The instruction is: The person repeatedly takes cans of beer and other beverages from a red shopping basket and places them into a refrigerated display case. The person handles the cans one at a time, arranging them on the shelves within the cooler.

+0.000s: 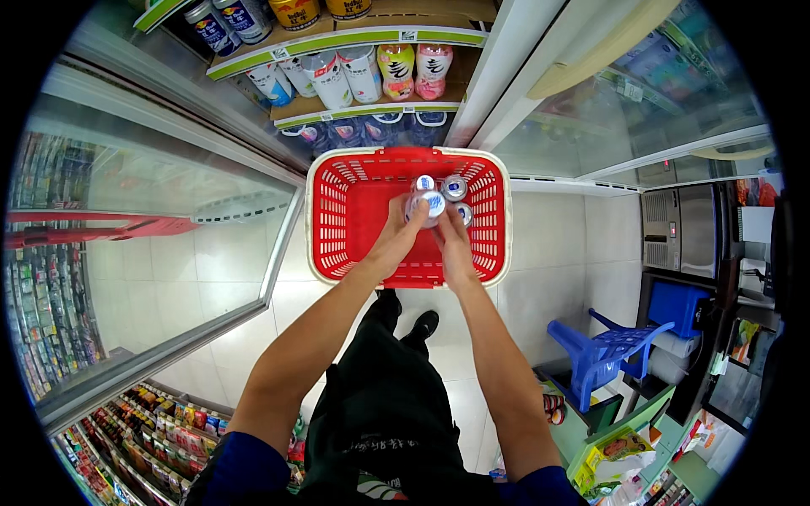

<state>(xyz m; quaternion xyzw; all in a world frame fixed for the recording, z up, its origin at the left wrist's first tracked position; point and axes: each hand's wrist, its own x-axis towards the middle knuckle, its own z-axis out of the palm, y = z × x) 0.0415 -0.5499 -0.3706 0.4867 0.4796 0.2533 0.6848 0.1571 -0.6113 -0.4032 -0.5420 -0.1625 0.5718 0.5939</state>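
Observation:
A clear bottle with a white, blue-marked cap [433,203] is held upright over the red plastic shopping basket [364,212]. My left hand [400,229] wraps its left side, the thumb near the cap. Against its right side rest the fingers of my right hand [454,239]. Just behind it in the basket stands another bottle with a white cap [424,183], partly covered. Two drink cans, a rear one [454,188] and a front one [465,214], stand along the basket's right side. The lower part of the held bottle is hidden by my hands.
Ahead is a drinks cooler with a shelf of white bottles [359,73] above large water jugs [383,129]. Its glass doors stand open at the left [171,253] and right [569,136]. A blue plastic chair [598,357] is at right, snack shelves [152,436] at lower left.

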